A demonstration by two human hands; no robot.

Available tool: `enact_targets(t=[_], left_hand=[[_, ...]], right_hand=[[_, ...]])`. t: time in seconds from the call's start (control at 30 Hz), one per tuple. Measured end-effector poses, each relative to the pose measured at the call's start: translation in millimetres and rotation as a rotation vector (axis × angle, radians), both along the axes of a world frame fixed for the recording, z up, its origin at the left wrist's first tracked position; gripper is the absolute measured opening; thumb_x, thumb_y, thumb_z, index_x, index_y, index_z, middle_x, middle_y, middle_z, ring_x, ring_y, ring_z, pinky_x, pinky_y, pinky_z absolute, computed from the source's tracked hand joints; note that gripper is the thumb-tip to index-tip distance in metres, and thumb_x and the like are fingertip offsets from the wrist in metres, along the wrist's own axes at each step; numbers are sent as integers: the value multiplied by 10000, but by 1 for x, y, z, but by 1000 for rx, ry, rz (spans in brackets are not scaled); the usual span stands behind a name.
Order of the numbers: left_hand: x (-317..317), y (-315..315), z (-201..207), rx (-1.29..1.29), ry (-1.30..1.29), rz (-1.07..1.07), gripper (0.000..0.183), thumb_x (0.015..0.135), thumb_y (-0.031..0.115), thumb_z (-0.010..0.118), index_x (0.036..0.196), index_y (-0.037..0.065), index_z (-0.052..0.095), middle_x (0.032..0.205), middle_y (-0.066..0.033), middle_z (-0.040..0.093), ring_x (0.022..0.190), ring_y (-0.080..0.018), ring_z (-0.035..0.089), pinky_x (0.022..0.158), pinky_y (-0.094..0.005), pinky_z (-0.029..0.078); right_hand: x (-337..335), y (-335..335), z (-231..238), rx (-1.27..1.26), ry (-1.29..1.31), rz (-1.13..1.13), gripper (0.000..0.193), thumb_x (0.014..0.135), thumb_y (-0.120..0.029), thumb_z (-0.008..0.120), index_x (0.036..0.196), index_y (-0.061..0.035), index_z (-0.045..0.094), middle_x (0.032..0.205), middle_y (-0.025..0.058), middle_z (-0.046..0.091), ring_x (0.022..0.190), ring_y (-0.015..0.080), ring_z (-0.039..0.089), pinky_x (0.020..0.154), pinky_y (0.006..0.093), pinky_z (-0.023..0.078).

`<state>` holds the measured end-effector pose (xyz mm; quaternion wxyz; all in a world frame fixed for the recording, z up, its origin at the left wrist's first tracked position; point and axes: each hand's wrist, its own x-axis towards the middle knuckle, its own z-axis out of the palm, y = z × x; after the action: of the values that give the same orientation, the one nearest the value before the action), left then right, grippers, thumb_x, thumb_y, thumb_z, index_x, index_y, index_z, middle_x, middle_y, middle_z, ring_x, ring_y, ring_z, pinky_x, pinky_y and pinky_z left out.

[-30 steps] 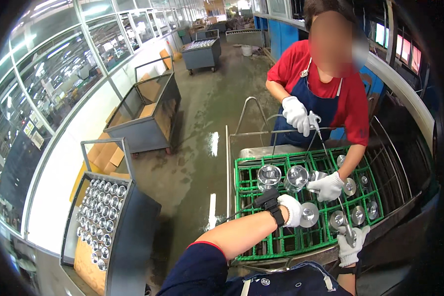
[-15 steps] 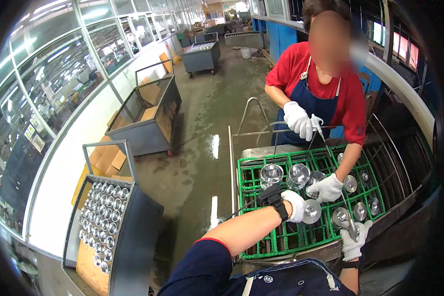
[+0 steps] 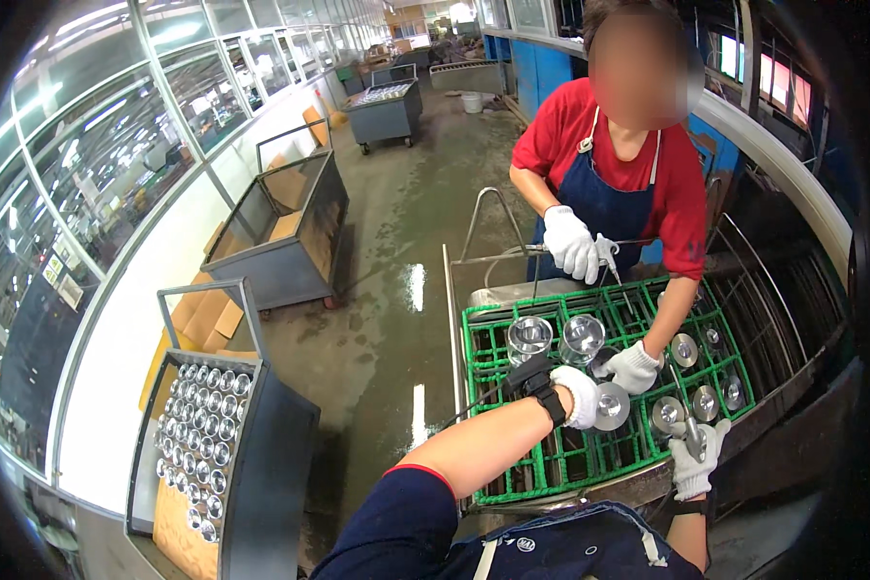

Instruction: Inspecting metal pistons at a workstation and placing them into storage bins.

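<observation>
Bg only: grey metal cart at lower left, w/ a tray of small shiny metal cups in rows and brown cardboard sheets behind it. Second grey open-top cart near the window wall, cardboard inside. Third grey cart on wheels further down the aisle. White bucket beside the blue wall. Wet concrete floor w/ glare patches. Tall glazed windows along left.

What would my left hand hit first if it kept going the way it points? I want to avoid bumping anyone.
Likely the co-worker's gloved hand, just beyond your left hand and the shiny metal disc it touches; depth is unclear.
</observation>
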<state>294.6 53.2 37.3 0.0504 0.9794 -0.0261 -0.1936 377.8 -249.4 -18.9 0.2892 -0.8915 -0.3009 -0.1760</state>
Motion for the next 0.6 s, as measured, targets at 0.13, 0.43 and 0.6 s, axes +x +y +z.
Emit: enact_targets(t=[0.13,0.43,0.6], left_hand=[[0,0,5,-7,29,9,331,748,321,613,986,121,726,823,-99,728,753,-310,707,627,-471,541],[-1,2,14,-8,103,1,345,778,305,591,1036,120,727,888,-110,735,824,-309,713,658,-474,547],[-1,3,0,15,54,-12,339,778,299,589,1021,116,740,882,-110,736,820,-312,713,665,-473,550]], right_hand=[[4,-3,-9,126,127,28,213,635,1,730,811,-64,628,760,47,670,831,242,618,1147,429,292],[0,4,-3,196,192,4,180,613,2,719,763,-78,661,757,47,667,1002,285,599,1207,460,176],[-2,6,4,159,275,-82,170,624,-24,719,777,-79,670,762,44,664,1027,298,591,1220,461,128]])
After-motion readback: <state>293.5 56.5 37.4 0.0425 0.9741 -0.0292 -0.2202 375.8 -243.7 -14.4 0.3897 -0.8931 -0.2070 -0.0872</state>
